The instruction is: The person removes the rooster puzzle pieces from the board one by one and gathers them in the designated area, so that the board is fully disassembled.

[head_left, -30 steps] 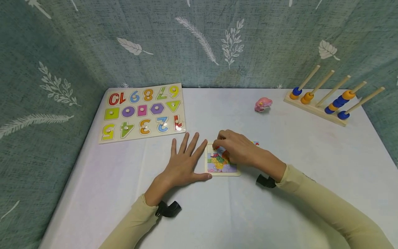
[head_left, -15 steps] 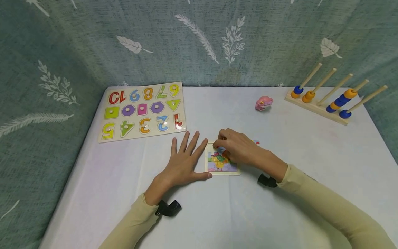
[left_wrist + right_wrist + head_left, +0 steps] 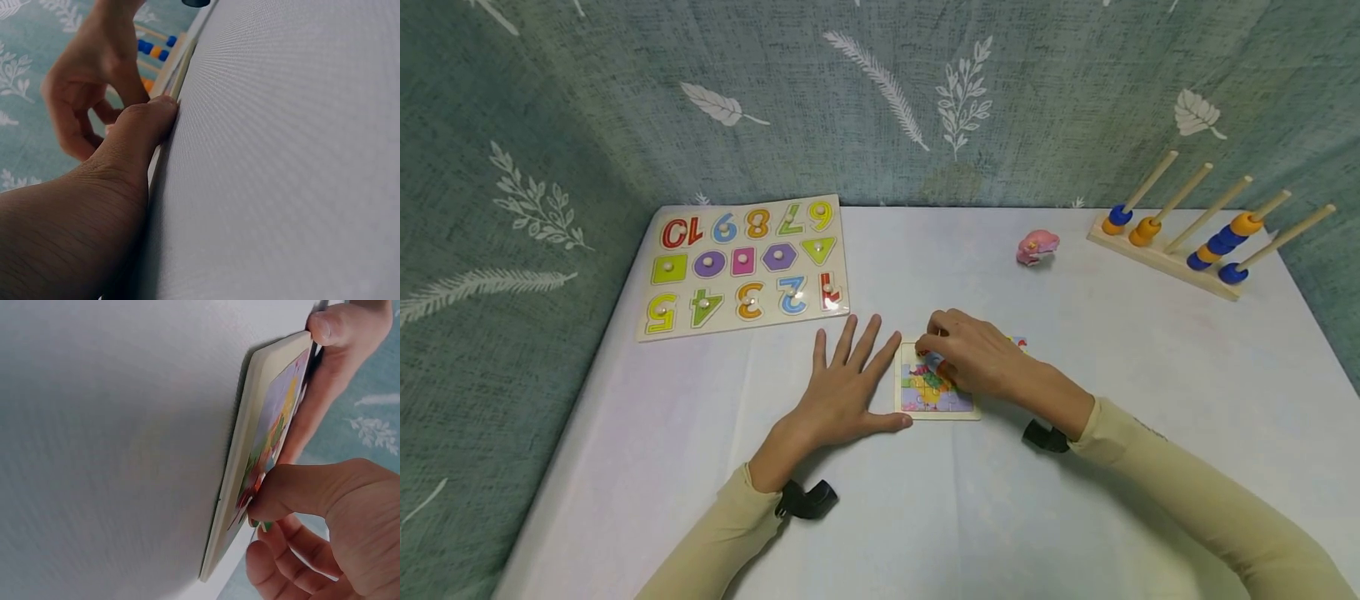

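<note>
A small jigsaw puzzle (image 3: 928,396) in a pale wooden frame lies on the white tabletop, with joined pieces showing a colourful picture in its near part. My left hand (image 3: 842,404) lies palm down with spread fingers; its thumb and index fingertip touch the frame's left side. Over the puzzle, my right hand (image 3: 973,354) pinches a puzzle piece (image 3: 266,525) between thumb and fingers, and a green bit of it shows in the right wrist view. That hand hides the puzzle's right and upper part. Behind it peeks a loose colourful piece (image 3: 1018,342).
A number and shape peg board (image 3: 737,325) lies at the back left. Further right are a pink animal figure (image 3: 1037,247) and a wooden bead stacker (image 3: 1165,265) with upright pegs. A leaf-patterned green cloth (image 3: 880,108) hangs behind the table.
The right hand stays over the puzzle with its fingers shifting only very slightly. The left hand keeps its place, and the head view has tilted a little.
</note>
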Demonstrator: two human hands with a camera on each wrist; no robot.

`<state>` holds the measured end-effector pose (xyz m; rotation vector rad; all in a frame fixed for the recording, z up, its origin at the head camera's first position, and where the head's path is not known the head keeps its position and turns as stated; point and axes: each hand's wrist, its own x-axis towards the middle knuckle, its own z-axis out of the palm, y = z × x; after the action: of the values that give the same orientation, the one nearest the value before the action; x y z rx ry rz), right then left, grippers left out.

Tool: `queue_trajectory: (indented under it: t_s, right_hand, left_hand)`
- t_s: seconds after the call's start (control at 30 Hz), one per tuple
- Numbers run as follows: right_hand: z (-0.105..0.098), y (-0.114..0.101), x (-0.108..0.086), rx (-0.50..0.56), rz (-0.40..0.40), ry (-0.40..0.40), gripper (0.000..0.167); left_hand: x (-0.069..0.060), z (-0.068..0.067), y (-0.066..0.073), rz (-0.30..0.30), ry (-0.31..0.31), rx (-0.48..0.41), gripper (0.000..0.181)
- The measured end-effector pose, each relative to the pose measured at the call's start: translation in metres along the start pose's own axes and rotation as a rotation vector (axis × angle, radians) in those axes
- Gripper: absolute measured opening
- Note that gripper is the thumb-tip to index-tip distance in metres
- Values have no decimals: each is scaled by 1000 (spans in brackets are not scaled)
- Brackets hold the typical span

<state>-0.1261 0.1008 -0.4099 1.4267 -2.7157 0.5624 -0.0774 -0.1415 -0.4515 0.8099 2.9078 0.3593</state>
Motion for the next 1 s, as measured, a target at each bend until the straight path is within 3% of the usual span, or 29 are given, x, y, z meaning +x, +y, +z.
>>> queue_trajectory:
  t_s: [0.73,1.0]
  right_hand:
    - [2,2,-4,-82,-74,37,28]
    - [-1,1,-5,-64,-44,28,27]
  left_hand:
    - [0,0,0,-2,1,-23,111]
    - [0,1,0,-3,2,-19,110]
